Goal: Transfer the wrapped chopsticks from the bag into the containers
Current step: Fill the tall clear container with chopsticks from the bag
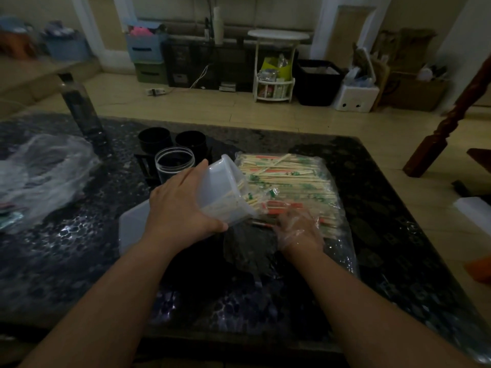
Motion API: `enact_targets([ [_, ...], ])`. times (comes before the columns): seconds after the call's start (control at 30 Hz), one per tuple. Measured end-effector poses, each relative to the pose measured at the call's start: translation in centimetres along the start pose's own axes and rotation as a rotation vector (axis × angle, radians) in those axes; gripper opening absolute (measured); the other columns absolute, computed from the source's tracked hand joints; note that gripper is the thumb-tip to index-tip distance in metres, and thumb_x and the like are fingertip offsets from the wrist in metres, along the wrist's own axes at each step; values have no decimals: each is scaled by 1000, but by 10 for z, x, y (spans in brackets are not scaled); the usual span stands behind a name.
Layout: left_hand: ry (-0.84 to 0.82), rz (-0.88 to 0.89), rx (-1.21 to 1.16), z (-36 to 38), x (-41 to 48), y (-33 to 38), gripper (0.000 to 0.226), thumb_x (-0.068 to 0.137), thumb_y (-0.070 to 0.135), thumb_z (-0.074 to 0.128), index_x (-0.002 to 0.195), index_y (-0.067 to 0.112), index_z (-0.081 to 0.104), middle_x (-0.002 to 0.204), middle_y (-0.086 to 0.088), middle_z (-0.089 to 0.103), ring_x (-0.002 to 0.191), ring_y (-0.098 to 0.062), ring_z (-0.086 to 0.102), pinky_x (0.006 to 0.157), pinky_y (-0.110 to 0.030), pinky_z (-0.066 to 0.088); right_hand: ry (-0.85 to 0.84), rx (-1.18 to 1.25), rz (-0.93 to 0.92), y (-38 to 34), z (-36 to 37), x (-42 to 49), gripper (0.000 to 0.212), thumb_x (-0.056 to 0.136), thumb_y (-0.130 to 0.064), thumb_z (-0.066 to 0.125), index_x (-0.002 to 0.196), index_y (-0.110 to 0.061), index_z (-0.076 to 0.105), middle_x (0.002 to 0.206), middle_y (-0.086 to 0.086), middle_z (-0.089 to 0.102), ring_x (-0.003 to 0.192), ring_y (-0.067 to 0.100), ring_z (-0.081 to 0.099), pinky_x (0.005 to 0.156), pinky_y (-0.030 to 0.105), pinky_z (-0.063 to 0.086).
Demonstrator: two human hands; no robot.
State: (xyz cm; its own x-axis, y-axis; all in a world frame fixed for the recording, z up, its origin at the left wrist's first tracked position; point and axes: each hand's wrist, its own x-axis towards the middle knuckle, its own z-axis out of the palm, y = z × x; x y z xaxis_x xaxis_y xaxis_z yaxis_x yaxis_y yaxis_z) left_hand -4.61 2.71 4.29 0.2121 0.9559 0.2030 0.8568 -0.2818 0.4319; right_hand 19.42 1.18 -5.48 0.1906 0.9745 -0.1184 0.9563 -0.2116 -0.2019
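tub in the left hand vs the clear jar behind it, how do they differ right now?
Pose: the tub is tilted in the left hand, mouth toward the bag; the jar stands upright on the table, untouched.
Contents: the tub holds some wrapped chopsticks; the jar looks empty.
Look: the tub is frosted white, the jar clear.
Shared: both are round plastic with no lid on.

Both bare forearms reach forward side by side. The left hand grips a tilted container, thumb below and fingers over its side. The right hand lies palm down, covered by clear plastic, with its fingertips hidden.
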Motion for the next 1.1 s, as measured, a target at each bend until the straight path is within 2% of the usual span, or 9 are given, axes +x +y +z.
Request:
enact_targets([
  [0.1, -4, 0, -8, 0, 0, -1, 129, 47, 56, 87, 152, 40, 15, 155, 8, 30, 140, -18, 30, 108, -42, 26, 29, 88, 18, -4, -4, -2, 38, 94, -51, 48, 125, -31, 56, 137, -1, 48, 131, 26, 39, 110, 43, 35],
  [0.23, -7, 0, -3, 0, 1, -1, 129, 47, 57, 87, 152, 39, 15, 155, 8, 30, 140, -18, 29, 108, -42, 26, -61, 69, 29, -10, -11, 2, 37, 83, -48, 60, 114, -28, 60, 129, 0, 54, 115, 26, 53, 96, 39, 47],
  [0.43, -24, 5, -3, 0, 0, 2, 128, 49, 55, 87, 153, 39, 13, 154, 8, 30, 139, -18, 28, 108, -42, 24, -84, 91, 0, -12, -15, 7, 50, 82, -38, 61, 132, -32, 53, 139, 0, 48, 127, 27, 48, 105, 44, 42],
  [0.5, -23, 3, -6, 0, -1, 2, 128, 49, 54, 87, 153, 39, 13, 154, 8, 30, 139, -17, 28, 108, -41, 23, -106, 94, 8, -14, -18, 5, 42, 86, -35, 64, 127, -30, 58, 134, 4, 51, 125, 28, 50, 106, 46, 40],
  [0.63, -22, 9, -10, -1, -2, 4, 127, 50, 53, 87, 153, 37, 15, 153, 7, 30, 139, -17, 29, 108, -41, 23, -62, 111, 23, -15, -23, -5, 32, 91, -29, 61, 123, -33, 62, 132, 1, 54, 121, 24, 52, 103, 37, 43],
  [0.7, -26, 11, -16, -2, -2, 4, 126, 51, 52, 87, 153, 37, 15, 153, 8, 30, 139, -17, 28, 109, -41, 23, -79, 155, 28, -17, -26, -10, 30, 96, -27, 57, 125, -27, 63, 130, 2, 58, 119, 25, 54, 102, 34, 40],
  [0.8, -33, 11, -23, -2, -3, 5, 126, 51, 51, 88, 153, 38, 15, 153, 8, 30, 139, -17, 28, 109, -41, 21, -123, 193, -5, -19, -26, -14, 27, 98, -23, 55, 122, -19, 66, 123, 6, 64, 111, 25, 59, 98, 29, 45],
  [0.97, -38, 9, -23, -2, -3, 5, 125, 51, 51, 88, 153, 37, 15, 152, 7, 30, 138, -18, 29, 108, -40, 22, -104, 143, -11, -17, -22, -20, 31, 92, -36, 60, 122, -30, 66, 128, -3, 58, 119, 23, 54, 102, 32, 43],
  [1.1, -35, 15, -15, -1, -3, 4, 126, 51, 52, 88, 152, 37, 15, 153, 7, 30, 138, -18, 29, 107, -40, 23, -78, 102, 23, -24, -19, -15, 26, 87, -45, 59, 110, -36, 69, 106, -1, 67, 98, 25, 64, 86, 33, 52],
])
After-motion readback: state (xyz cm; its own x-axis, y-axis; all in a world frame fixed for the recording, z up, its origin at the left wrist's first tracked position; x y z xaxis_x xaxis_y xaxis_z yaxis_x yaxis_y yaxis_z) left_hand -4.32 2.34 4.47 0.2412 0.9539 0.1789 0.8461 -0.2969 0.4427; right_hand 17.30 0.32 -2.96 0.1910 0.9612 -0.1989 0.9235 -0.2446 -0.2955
